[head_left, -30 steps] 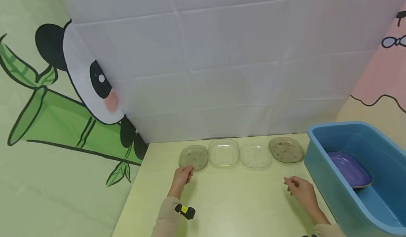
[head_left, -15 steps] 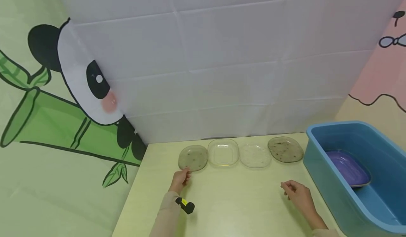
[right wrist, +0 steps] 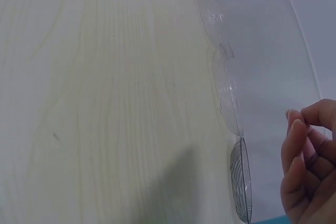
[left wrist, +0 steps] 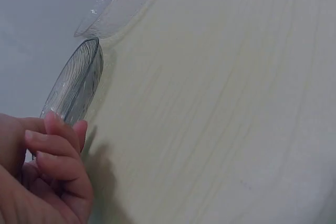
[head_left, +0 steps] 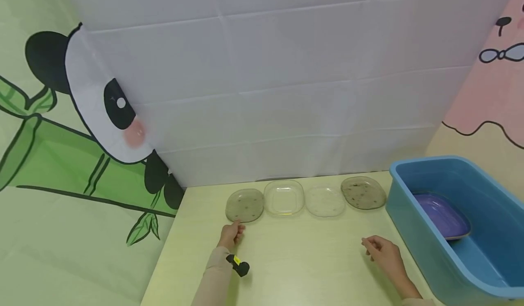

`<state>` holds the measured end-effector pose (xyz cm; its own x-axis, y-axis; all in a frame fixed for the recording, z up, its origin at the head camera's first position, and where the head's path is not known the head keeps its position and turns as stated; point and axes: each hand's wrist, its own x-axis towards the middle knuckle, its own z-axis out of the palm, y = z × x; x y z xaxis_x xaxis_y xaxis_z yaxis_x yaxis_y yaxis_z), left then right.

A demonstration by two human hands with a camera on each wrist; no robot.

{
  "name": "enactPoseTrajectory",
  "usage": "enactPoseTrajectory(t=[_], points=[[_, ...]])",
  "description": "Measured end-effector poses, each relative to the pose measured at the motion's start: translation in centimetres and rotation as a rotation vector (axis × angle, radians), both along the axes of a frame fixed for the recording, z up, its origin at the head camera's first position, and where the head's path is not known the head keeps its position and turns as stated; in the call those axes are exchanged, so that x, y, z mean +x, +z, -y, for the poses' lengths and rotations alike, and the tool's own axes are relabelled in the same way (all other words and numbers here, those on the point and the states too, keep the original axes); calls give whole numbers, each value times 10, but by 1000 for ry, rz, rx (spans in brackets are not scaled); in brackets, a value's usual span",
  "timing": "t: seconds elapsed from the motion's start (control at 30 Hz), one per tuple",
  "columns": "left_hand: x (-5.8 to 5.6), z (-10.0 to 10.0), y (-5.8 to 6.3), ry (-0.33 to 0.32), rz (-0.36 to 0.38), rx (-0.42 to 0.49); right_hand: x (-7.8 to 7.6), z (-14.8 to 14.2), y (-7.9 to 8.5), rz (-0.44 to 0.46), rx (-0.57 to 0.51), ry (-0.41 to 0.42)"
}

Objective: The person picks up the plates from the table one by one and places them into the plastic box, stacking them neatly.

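My left hand (head_left: 231,234) is at the near rim of a grey-tinted glass plate (head_left: 244,203), the leftmost in a row at the back of the table. Its fingers are loosely bent, and the fingertips overlap the plate's edge in the left wrist view. To the right lie a clear squarish glass dish (head_left: 284,198), a clear textured glass plate (head_left: 325,201) and a dark-flecked grey glass plate (head_left: 363,193). My right hand (head_left: 385,255) hovers over the table near the blue tub, fingers loosely curled, holding nothing.
A deep blue plastic tub (head_left: 425,247) stands on the right with a purple dish (head_left: 443,216) inside. A white cloth (head_left: 262,87) hangs behind the pale wooden table (head_left: 299,265). A green panda-print cloth (head_left: 57,233) hangs at the left.
My left hand has drawn back slightly toward me from the leftmost plate's rim. My right hand has lowered a little toward me. The head view has turned slightly right.
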<state>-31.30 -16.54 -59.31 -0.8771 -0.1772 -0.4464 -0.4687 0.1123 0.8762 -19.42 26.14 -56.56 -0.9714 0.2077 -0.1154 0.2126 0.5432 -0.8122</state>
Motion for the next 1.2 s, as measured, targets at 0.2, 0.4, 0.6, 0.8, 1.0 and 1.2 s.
enactPoseTrajectory(t=[0.2,0.4,0.6,0.8,1.0,1.2], points=[[-1,1,-3,3,5,32,1,0,-2,3,-3,-7],[-1,0,0,46,0,12,2,-1,-4,14,-4,-4],[-3,0,-2,90,-24,20,3,-3,-5,22,-9,-10],[-4,-3,-3,122,-37,1,4,-5,-5,27,-7,-14],[-8,-4,-2,132,-61,9,5,-8,-6,40,11,-24],[-9,-6,-1,146,-66,3,6,-12,-8,49,27,-27]])
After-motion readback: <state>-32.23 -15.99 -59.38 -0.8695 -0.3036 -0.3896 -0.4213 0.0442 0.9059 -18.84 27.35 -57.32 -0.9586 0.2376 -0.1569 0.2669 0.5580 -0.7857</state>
